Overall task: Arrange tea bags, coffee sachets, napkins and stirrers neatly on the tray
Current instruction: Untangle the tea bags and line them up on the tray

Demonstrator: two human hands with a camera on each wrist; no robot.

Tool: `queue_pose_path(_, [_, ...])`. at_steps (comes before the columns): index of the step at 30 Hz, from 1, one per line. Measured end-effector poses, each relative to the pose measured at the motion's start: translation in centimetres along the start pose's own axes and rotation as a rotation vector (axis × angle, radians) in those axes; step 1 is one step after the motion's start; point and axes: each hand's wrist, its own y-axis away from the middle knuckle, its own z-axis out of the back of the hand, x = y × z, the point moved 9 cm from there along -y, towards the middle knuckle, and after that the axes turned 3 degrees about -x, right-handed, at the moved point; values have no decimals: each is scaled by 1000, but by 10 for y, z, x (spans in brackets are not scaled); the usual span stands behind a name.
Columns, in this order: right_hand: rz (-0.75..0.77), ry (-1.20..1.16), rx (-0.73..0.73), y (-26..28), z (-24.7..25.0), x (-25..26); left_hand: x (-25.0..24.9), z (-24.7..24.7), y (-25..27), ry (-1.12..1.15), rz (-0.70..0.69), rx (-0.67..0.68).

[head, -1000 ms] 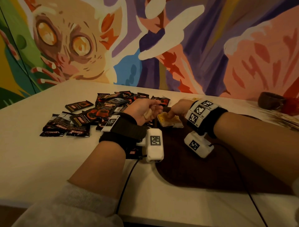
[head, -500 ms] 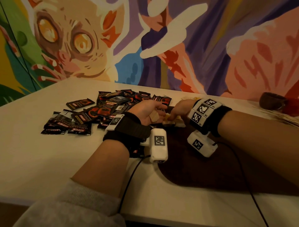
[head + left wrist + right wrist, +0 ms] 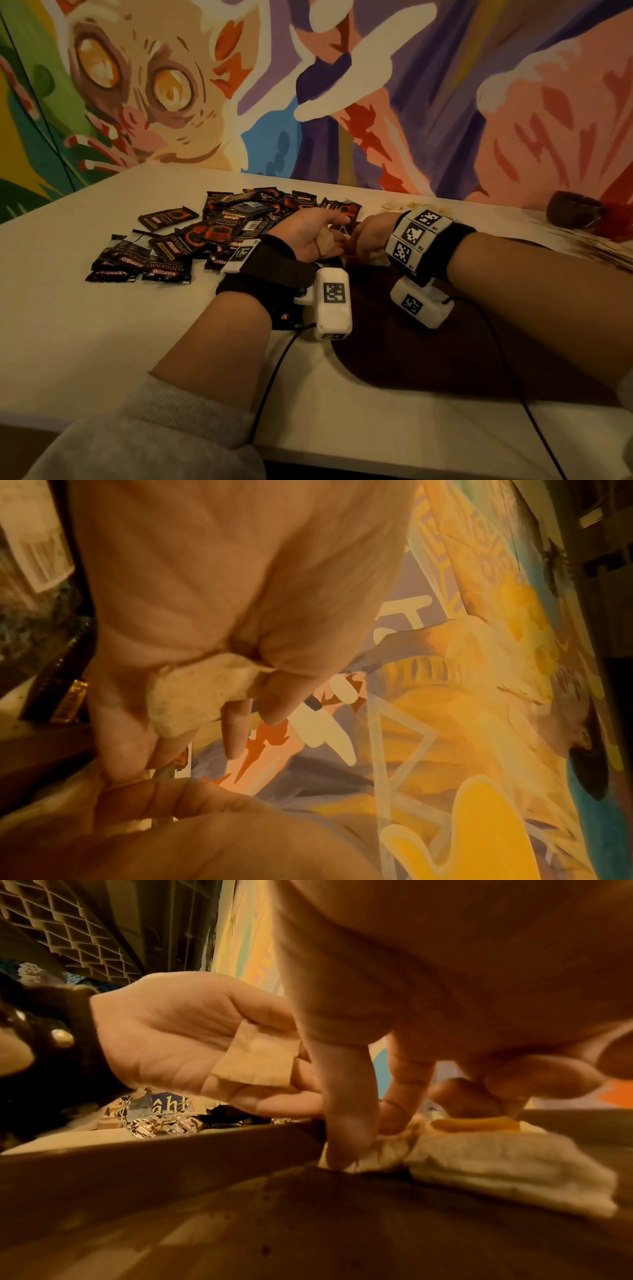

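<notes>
Both hands are met at the tray's (image 3: pixel 394 359) far edge: the left hand (image 3: pixel 310 233) is curled round one tea bag (image 3: pixel 255 1060), while the right hand (image 3: pixel 394 1031) pinches the tea bags (image 3: pixel 486 1161) lying directly beneath it, nearer than the left.

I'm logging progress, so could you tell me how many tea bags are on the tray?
2: one tea bag pinched by the right hand, a second tea bag beside it bearing a yellow tag; others may be hidden.

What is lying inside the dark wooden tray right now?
On the tray floor lie pale tea bags, one with a yellow tag. The right hand pinches one bag's edge. Both forearms hide much of the tray in the head view.
</notes>
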Motion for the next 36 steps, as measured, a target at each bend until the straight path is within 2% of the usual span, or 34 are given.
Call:
queue_pose_path(2, [-20,-51,-29,-1,8,-3,-2,1,-2,33,-23,-8])
queue_pose_path(5, [15,-187,-187,2,31,-9,-9,0,-4,134,-87,15])
queue_pose_path(8, [68,-605,-324,11,49,-19,-16,-3,-3,165,-160,79])
queue_pose_path(10, [123,-951,-336,22,52,-18,-20,-7,0,165,-197,125])
queue_pose_path(12, [217,-1160,-323,30,52,-12,-22,-9,3,191,-214,161])
queue_pose_path(15, [381,-1130,-324,40,54,4,-25,-11,6,229,-236,179])
queue_pose_path(18, [447,-998,-350,49,53,19,-30,-13,10,244,-274,148])
queue_pose_path(22, [381,-987,-446,46,51,18,-35,-19,14,280,-277,132])
queue_pose_path(25, [342,-1059,-452,43,50,13,-36,-21,15,334,-244,147])
queue_pose_path(29, [283,-1083,-509,45,54,2,-35,-20,14,294,-246,167])
queue_pose_path(33, [177,-1176,-451,43,50,-14,-29,-5,7,111,-242,50])
queue_pose_path(36, [121,-1273,-379,37,44,-23,-25,3,5,62,-206,-3])
